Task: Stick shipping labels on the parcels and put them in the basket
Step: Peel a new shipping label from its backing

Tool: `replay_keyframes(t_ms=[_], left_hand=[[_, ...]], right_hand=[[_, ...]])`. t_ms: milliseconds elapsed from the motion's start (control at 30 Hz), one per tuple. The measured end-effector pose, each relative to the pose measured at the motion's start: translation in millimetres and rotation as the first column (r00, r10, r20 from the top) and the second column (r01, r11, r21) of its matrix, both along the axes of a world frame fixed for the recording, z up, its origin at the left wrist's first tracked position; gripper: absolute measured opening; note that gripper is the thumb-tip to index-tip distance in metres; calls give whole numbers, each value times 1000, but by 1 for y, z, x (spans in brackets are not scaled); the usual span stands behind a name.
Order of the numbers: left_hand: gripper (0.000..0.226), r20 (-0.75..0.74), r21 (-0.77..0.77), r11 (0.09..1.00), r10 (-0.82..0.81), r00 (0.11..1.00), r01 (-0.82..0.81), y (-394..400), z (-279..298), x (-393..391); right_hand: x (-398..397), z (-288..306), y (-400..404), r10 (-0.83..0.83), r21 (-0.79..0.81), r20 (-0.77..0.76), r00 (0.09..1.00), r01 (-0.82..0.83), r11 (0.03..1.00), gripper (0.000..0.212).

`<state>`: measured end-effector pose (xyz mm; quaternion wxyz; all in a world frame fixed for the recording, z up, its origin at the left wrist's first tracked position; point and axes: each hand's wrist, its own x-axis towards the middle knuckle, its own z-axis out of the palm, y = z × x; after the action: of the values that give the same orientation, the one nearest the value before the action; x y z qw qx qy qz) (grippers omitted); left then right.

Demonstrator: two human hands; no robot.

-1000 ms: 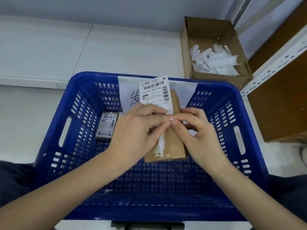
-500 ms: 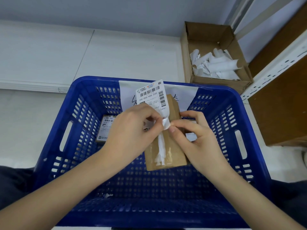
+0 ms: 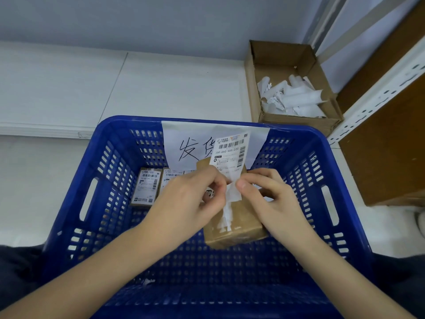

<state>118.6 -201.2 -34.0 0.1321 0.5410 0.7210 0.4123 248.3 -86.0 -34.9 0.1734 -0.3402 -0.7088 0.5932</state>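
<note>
**Label backing being peeled over the basket**

I see both hands held above the blue basket point(image 3: 110, 171), which fills the lower frame. My left hand point(image 3: 193, 203) pinches the lower edge of the shipping label point(image 3: 230, 155) between thumb and fingers; the label stands upright, its barcode face toward the camera, at 12 o'clock from the hands. My right hand point(image 3: 271, 199) pinches the white backing strip point(image 3: 233, 194), which curls away from the label's lower edge, thumb tip just beside the left fingers. Whether the right fingers also steady the parcel I cannot tell.

The brown cardboard parcel point(image 3: 239, 222) lies beneath the hands, tilted, its near end at 6 o'clock from them, with a torn white paper remnant along its top face. Two labelled parcels point(image 3: 147, 187) rest side by side on the basket floor at 9 o'clock from the hands. A white sheet with handwritten characters point(image 3: 184, 143) hangs over the far basket wall. At 1 o'clock, outside the basket, an open cardboard box point(image 3: 255, 72) holds discarded white backing papers point(image 3: 296, 97).
</note>
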Motion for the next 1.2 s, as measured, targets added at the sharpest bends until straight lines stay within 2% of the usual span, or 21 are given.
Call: replay_keyframes(t_ms=[133, 233, 367, 467, 633, 700, 767, 867, 967, 1067, 1200], left_hand=[[25, 39, 0, 1000, 13, 999, -13, 0, -2, 3], [23, 155, 29, 999, 22, 988, -27, 1, -1, 0], [19, 123, 54, 998, -15, 992, 9, 2, 0, -2], [31, 171, 15, 999, 37, 985, -41, 2, 0, -2], [23, 238, -48, 997, 72, 969, -62, 3, 6, -2], [29, 261, -86, 993, 96, 961, -76, 2, 11, -1], [26, 268, -104, 986, 153, 951, -130, 3, 14, -1], [17, 305, -153, 958, 278, 911, -242, 6, 14, -6], [33, 287, -188, 923, 379, 880, -336, 8, 17, -18], [47, 352, -194, 897, 441, 826, -397, 5, 25, -32], [20, 362, -280, 887, 452, 815, -368, 3, 35, -57]], right_hand=[[0, -6, 2, 26, 40, 3, 1000, -26, 999, 27], [1, -9, 3, 59, 70, -16, 998, -58, 996, 28], [1, -11, 2, 98, 82, -24, 995, -96, 992, 23], [1, -13, 2, 106, 83, -18, 994, -104, 991, 14], [2, -16, 3, 101, 128, 3, 995, -101, 987, 13], [3, -16, 2, 113, 172, 33, 993, -117, 978, 14], [3, -15, 0, 128, 181, 49, 991, -135, 974, 19], [3, -14, 1, 127, 180, 59, 990, -136, 974, 15], [4, -13, 6, 86, 115, 47, 995, -91, 989, 18], [4, -9, 14, 50, 79, 36, 998, -53, 995, 13], [4, -5, 24, 5, 70, 38, 999, -8, 998, 15]])
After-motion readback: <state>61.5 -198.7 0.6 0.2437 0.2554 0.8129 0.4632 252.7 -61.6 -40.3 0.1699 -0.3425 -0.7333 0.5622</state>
